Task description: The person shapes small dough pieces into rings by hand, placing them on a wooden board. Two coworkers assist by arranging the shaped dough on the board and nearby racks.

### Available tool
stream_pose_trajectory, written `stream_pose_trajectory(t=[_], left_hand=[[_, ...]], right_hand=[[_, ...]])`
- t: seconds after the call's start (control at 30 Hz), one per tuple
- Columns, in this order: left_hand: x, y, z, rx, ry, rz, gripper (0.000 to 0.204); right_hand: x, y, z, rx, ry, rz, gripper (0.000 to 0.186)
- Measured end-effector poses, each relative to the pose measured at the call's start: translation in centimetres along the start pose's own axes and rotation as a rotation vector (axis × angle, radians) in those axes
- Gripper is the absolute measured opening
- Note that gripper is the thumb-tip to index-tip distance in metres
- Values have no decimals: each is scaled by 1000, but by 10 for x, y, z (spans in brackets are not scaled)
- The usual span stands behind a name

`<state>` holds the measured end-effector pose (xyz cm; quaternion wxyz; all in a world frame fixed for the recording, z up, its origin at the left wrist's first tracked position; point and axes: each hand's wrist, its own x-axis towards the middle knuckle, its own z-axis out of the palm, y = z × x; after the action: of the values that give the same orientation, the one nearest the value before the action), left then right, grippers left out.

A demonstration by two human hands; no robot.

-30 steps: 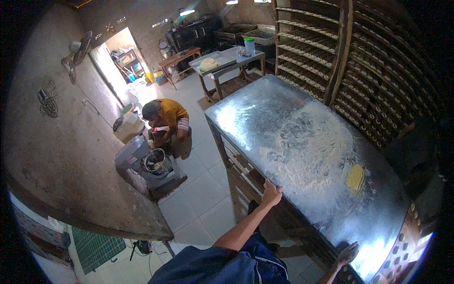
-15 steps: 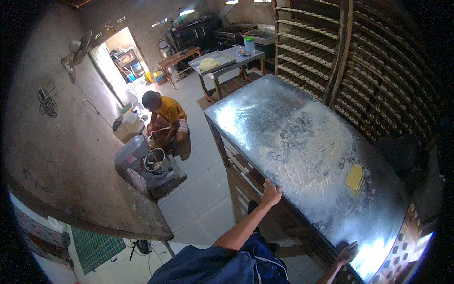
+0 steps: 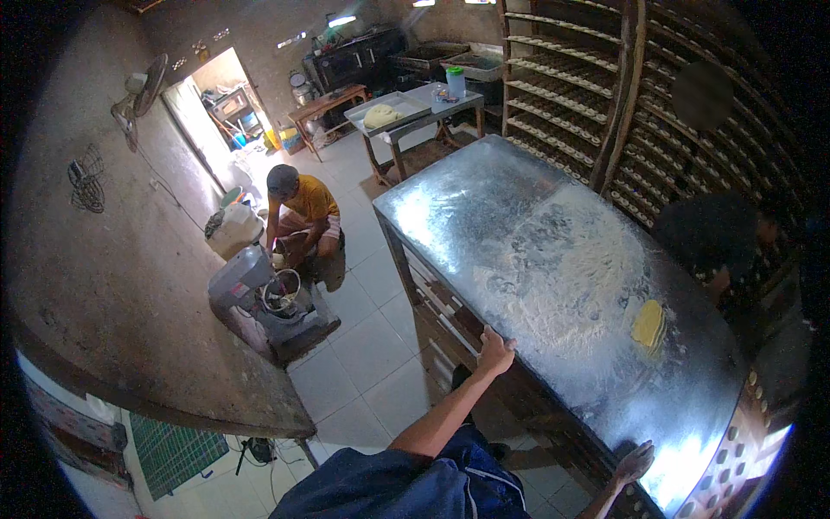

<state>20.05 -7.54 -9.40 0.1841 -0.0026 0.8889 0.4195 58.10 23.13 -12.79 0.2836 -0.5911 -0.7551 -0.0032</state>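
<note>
My left hand (image 3: 495,350) is closed round the near edge of a metal-topped table (image 3: 462,177). Farther right, my right hand (image 3: 635,463) rests on the same edge, fingers stretched out and holding nothing. White flour (image 3: 562,268) is spread in a wide, smeared patch over the tabletop. At the right side of that patch, apart from both hands, lies a flat yellow slab (image 3: 648,324) that looks like folded dough.
A person (image 3: 307,212) squats left beside a grey mixer (image 3: 245,275). Behind stands a small table (image 3: 454,105) with a dough tray (image 3: 406,110). Tall racks (image 3: 562,82) of small rings line the right. Another person's dark form (image 3: 709,232) is at the table's far side.
The dark form beyond the table has risen and come closer, with part of an arm now showing. The squatting person's head and arms have shifted slightly. My hands have stayed in place.
</note>
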Motion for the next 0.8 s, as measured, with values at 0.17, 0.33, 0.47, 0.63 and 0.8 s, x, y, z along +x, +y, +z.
stream_pose_trajectory(t=[0.17,0.33,0.47,0.63,0.8], left_hand=[[4,-8,6,19,30,5,85],[-3,4,-3,-18,-23,-5,85],[-6,5,-8,-13,-35,-17,85],[-12,15,-15,-7,-56,-19,86],[-11,9,-15,-17,-34,-26,88]], right_hand=[[0,-11,-9,35,-43,28,50],[1,-7,-9,27,-20,-1,48],[0,-14,-13,40,-16,12,47],[-2,-17,-17,39,-10,-2,47],[-1,-20,-18,39,-55,51,47]])
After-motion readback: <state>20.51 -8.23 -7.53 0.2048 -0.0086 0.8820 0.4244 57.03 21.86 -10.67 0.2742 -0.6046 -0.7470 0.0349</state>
